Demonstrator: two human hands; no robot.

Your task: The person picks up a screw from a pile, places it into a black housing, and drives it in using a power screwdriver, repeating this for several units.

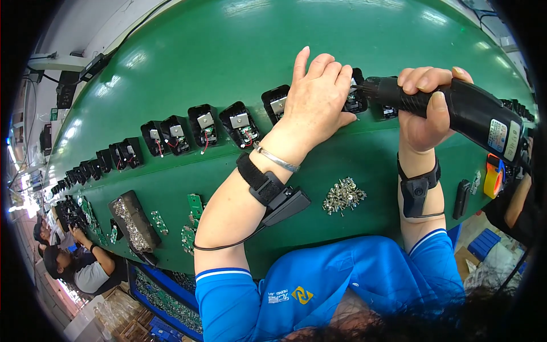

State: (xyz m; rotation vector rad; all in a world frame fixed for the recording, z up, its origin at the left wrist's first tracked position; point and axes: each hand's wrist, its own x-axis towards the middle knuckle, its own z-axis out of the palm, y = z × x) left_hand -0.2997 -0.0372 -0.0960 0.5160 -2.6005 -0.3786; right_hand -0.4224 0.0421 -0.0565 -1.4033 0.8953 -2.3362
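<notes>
My right hand (427, 97) is wrapped round a black electric screwdriver (473, 111). Its tip points left and reaches a small black plastic housing (357, 102) that has a metal plate inside. My left hand (319, 94) steadies this housing from its left side, index finger and thumb at its edges, other fingers stretched out above. The exact contact of tip and screw is too small to make out. Another housing (277, 104) stands partly behind my left hand, and one more (390, 111) sits beneath the screwdriver's front end.
A row of similar housings (203, 125) runs leftward along the green table (228, 51). Near me lie a heap of screws (344, 196), green circuit boards (195, 206) and a dark tray of small metal parts (134, 222). Other people (80, 268) sit at the left.
</notes>
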